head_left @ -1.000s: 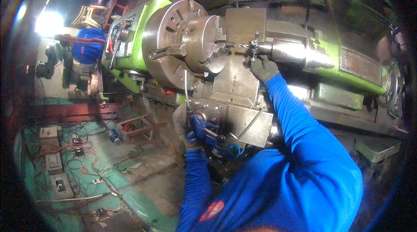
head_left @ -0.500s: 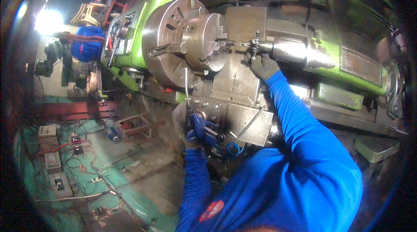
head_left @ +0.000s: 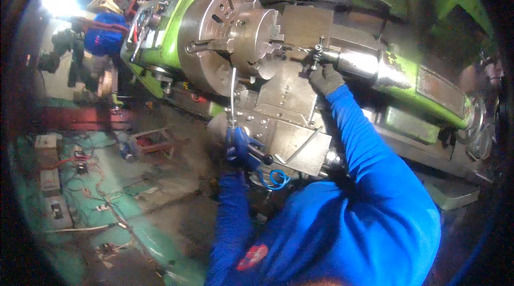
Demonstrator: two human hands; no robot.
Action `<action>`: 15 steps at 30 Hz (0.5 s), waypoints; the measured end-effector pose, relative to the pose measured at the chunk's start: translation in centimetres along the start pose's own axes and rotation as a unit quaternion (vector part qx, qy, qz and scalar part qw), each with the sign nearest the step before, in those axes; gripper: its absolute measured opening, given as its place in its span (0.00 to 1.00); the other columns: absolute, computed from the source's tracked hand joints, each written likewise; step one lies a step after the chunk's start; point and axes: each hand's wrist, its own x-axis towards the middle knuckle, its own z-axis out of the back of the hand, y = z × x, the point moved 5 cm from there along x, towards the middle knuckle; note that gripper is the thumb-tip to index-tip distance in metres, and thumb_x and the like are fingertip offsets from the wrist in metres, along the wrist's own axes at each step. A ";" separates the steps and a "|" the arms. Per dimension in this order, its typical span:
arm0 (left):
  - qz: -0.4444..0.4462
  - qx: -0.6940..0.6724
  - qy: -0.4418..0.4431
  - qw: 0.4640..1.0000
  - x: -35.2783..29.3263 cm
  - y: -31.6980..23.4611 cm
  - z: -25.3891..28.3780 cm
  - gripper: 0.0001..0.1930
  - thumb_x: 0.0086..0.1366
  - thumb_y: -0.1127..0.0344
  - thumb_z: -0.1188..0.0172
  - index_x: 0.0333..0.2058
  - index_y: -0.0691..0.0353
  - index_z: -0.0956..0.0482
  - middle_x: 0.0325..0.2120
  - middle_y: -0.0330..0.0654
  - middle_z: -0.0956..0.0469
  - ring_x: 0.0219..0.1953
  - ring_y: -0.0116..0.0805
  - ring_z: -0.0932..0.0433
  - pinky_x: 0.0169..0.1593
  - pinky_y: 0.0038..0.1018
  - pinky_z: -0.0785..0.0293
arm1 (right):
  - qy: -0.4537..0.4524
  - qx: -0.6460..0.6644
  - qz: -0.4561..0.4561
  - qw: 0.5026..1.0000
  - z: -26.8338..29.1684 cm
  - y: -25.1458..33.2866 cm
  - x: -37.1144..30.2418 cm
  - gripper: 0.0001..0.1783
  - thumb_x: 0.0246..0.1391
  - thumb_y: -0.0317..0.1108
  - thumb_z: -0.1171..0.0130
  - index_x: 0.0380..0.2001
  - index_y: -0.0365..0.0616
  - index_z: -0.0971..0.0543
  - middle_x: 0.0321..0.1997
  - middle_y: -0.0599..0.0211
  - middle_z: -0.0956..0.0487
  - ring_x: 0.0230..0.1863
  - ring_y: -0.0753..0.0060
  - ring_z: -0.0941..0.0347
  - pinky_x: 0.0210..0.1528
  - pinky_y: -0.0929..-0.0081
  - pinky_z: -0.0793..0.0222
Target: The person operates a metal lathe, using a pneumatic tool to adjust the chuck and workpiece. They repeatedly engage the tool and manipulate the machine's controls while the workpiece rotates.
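Observation:
My left hand [head_left: 218, 126], in a greyish glove, is closed around a blue air blow gun [head_left: 240, 144]. Its long thin metal nozzle [head_left: 233, 90] points up toward the lower edge of the lathe chuck [head_left: 249, 42]. My right hand [head_left: 327, 79], in a dark grey glove, has its fingers closed on the lower end of a T-handled chuck key [head_left: 318, 53]. That key is at the front of the tailstock quill [head_left: 358, 62], where a thin drill bit [head_left: 304, 50] points toward the lathe chuck. Part of the right fingers' grip is hidden.
The green tailstock [head_left: 428, 93] stands to the right and the green headstock [head_left: 179, 24] to the left. A bent metal bar [head_left: 300, 147] lies on the carriage near a blue coiled hose [head_left: 277, 180]. Electrical boxes [head_left: 48, 149] and loose cables cover the green floor at left.
The whole view has shifted a little. The blow gun's nozzle sits slightly closer to the lathe chuck. My right hand stays at the chuck key.

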 end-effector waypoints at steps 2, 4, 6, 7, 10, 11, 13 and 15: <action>-0.004 -0.007 -0.003 1.000 0.5 -0.6 -0.5 0.13 0.73 0.62 0.40 0.50 0.63 0.21 0.42 0.49 0.20 0.46 0.47 0.20 0.50 0.38 0.22 | -0.030 -0.142 0.050 0.988 -6.2 -0.4 -5.5 0.27 0.68 0.51 0.46 0.49 0.33 0.22 0.42 0.49 0.17 0.45 0.52 0.19 0.47 0.59 0.21; -0.022 -0.016 -0.010 1.000 1.4 -1.4 -1.2 0.13 0.73 0.62 0.40 0.50 0.63 0.21 0.42 0.50 0.20 0.46 0.49 0.20 0.50 0.39 0.22 | -0.044 -0.373 0.145 0.915 -11.6 -0.6 -11.3 0.26 0.67 0.51 0.44 0.46 0.33 0.21 0.40 0.51 0.16 0.43 0.55 0.19 0.46 0.59 0.23; -0.052 0.001 -0.022 0.998 2.8 -2.2 -1.2 0.13 0.73 0.62 0.40 0.50 0.63 0.20 0.41 0.51 0.19 0.47 0.50 0.20 0.50 0.39 0.22 | -0.086 -0.619 0.241 0.743 -16.3 -1.5 -16.8 0.21 0.68 0.47 0.43 0.42 0.36 0.19 0.38 0.59 0.16 0.38 0.63 0.21 0.43 0.65 0.25; -0.051 -0.001 -0.021 0.999 3.4 -2.2 -1.6 0.13 0.73 0.62 0.40 0.50 0.63 0.20 0.41 0.51 0.19 0.47 0.51 0.19 0.50 0.40 0.22 | -0.095 -0.743 0.370 0.550 -19.1 -1.9 -19.3 0.16 0.68 0.42 0.41 0.39 0.38 0.19 0.35 0.66 0.18 0.33 0.72 0.24 0.36 0.69 0.27; 0.051 -0.043 0.022 0.998 2.6 0.5 -2.5 0.14 0.72 0.58 0.38 0.50 0.59 0.20 0.43 0.51 0.19 0.49 0.54 0.20 0.53 0.42 0.23 | -0.087 -0.772 0.436 0.455 -26.6 -2.9 -23.5 0.11 0.65 0.38 0.35 0.42 0.42 0.17 0.37 0.61 0.18 0.41 0.69 0.23 0.46 0.68 0.27; 0.107 -0.109 0.023 0.988 2.9 -0.2 -2.1 0.14 0.71 0.57 0.37 0.50 0.58 0.20 0.44 0.51 0.19 0.49 0.54 0.20 0.54 0.42 0.24 | -0.083 -0.795 0.475 0.367 -29.1 -2.7 -24.2 0.11 0.63 0.38 0.34 0.43 0.43 0.17 0.38 0.58 0.18 0.42 0.64 0.22 0.47 0.66 0.26; -0.002 -0.017 -0.040 0.999 2.5 -0.6 -2.1 0.15 0.70 0.55 0.37 0.49 0.57 0.20 0.45 0.51 0.19 0.50 0.54 0.20 0.55 0.42 0.25 | -0.015 -0.830 0.540 0.137 -32.9 -2.4 -23.2 0.14 0.61 0.40 0.33 0.47 0.47 0.16 0.41 0.53 0.18 0.45 0.51 0.20 0.47 0.58 0.25; 0.062 -0.111 -0.022 0.992 2.9 -0.3 -2.6 0.16 0.69 0.52 0.37 0.49 0.56 0.20 0.46 0.51 0.19 0.50 0.55 0.21 0.55 0.44 0.25 | -0.012 -0.910 0.414 0.036 -32.4 0.4 -20.1 0.15 0.60 0.43 0.34 0.47 0.49 0.16 0.43 0.53 0.18 0.49 0.46 0.21 0.49 0.53 0.25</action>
